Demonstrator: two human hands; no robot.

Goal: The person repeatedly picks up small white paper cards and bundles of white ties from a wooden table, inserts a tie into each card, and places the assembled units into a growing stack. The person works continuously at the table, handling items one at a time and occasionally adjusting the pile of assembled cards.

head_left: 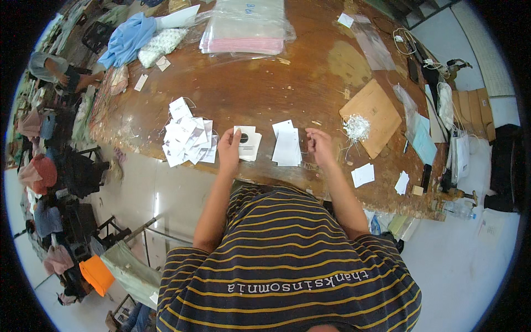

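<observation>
My left hand grips the left edge of a small stack of printed tags, thumb on top. The top tag bears a dark round mark. To the right lies a fanned stack of plain white tags. Just beyond its right side is my right hand, fingers curled in a pinch; what they hold, if anything, is too small to make out. Left of my left hand is a loose heap of white tags with thin strings. A tangled bundle of white strings rests on a brown cardboard sheet at the right.
Two small groups of white tags lie near the table's right front edge. Clear plastic bags are stacked at the back, beside blue cloth. Another person's arm shows at far left. Cables and papers line the right side.
</observation>
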